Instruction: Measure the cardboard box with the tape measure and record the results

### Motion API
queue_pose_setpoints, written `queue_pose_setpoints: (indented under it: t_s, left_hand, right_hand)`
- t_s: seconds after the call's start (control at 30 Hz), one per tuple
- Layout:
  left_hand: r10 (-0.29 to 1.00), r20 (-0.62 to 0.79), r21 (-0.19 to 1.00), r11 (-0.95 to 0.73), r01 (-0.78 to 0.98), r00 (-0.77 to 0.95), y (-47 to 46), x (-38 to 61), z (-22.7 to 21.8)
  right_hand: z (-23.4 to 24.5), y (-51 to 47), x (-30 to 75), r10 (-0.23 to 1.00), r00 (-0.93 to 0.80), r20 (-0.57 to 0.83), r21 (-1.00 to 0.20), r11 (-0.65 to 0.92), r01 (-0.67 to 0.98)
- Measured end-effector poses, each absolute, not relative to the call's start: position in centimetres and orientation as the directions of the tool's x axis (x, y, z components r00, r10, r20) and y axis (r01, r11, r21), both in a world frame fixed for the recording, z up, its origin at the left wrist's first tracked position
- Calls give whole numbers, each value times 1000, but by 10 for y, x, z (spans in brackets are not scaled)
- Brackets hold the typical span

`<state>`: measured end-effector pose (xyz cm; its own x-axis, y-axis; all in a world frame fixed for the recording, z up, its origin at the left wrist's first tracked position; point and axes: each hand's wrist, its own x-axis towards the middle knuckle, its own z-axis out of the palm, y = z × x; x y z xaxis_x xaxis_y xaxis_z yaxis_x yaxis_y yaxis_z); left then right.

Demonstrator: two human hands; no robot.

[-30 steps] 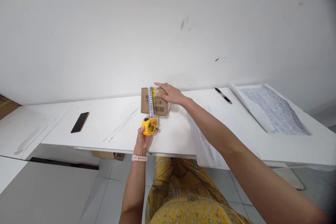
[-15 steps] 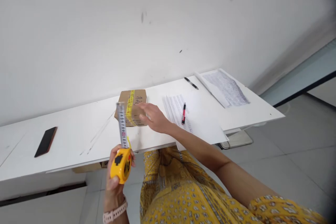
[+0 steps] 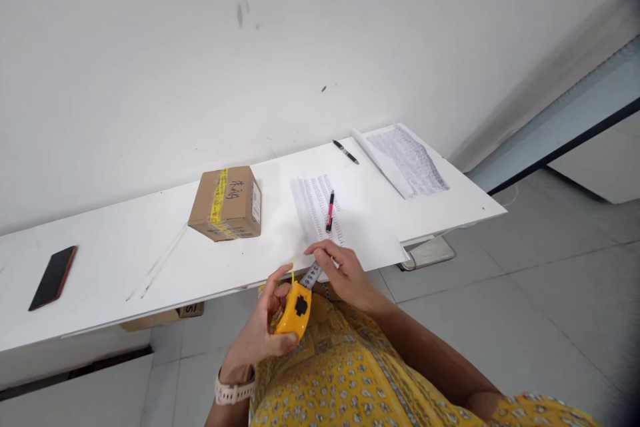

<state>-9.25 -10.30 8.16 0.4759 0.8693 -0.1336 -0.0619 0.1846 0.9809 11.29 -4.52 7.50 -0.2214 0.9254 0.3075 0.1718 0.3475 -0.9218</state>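
A yellow tape measure with a black button is gripped by my left hand, in front of the table edge and close to my body. Its short length of pulled-out blade points up and right. My right hand closes thumb and fingers around the end of that blade, whose tip is hidden. Both hands are apart from the cardboard box, which sits on the white table with yellow tape and black handwriting on top.
On the table lie a dark phone at the left, a red and black pen on printed sheets, a black pen, and a densely written paper at the right. A wall stands behind.
My right hand has left the box and come down to the tape blade. My left hand has moved right with the tape measure, and less blade shows. The view has shifted slightly.
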Motion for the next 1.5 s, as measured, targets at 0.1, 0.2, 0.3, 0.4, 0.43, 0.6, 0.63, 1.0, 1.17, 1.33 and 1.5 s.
queue_pose_setpoints:
  t_s: [0.1,0.2,0.3,0.4,0.43,0.6,0.63,1.0,1.17,1.33,1.5]
  left_hand:
    - [882,-137,990,111,83,450,-95,-86,96]
    - [936,-43,952,-68,299,349,-82,-96,121]
    - [961,244,803,-274,529,127,-56,-115,151]
    - [843,535,588,-324,741,-57,-17,-126,177]
    - [807,586,549,-334,767,-68,-3,-124,183]
    - [794,608,603,-462,650,1,55,-73,170]
    - [818,575,637,-470,611,30,63,-58,159]
    - [931,285,623,-362,693,230,104,36,46]
    - [919,266,502,-390,772,291,107,17,25]
    - [918,217,428,-395,813,332,98,2,18]
    - [897,219,174,-422,890,383,54,-4,15]
  right_hand:
    - [65,-50,113,854,-333,400,-848,482,220]
    - [61,-25,129,920,-239,312,-850,382,362]
    - [55,21,152,992,34,124,-799,80,596]
    - [45,64,162,991,125,43,-627,-70,775]
    - [41,73,162,994,103,20,-571,-73,818]
    - [23,86,152,998,-43,-36,-423,24,906]
    - [20,86,151,998,-52,-29,-419,35,907]
    - [9,75,217,979,165,118,-971,80,224]
    - [30,65,234,965,203,167,-986,161,44]
    - [43,66,212,946,260,192,-981,186,48]
    - [32,71,192,962,261,81,-994,95,-44]
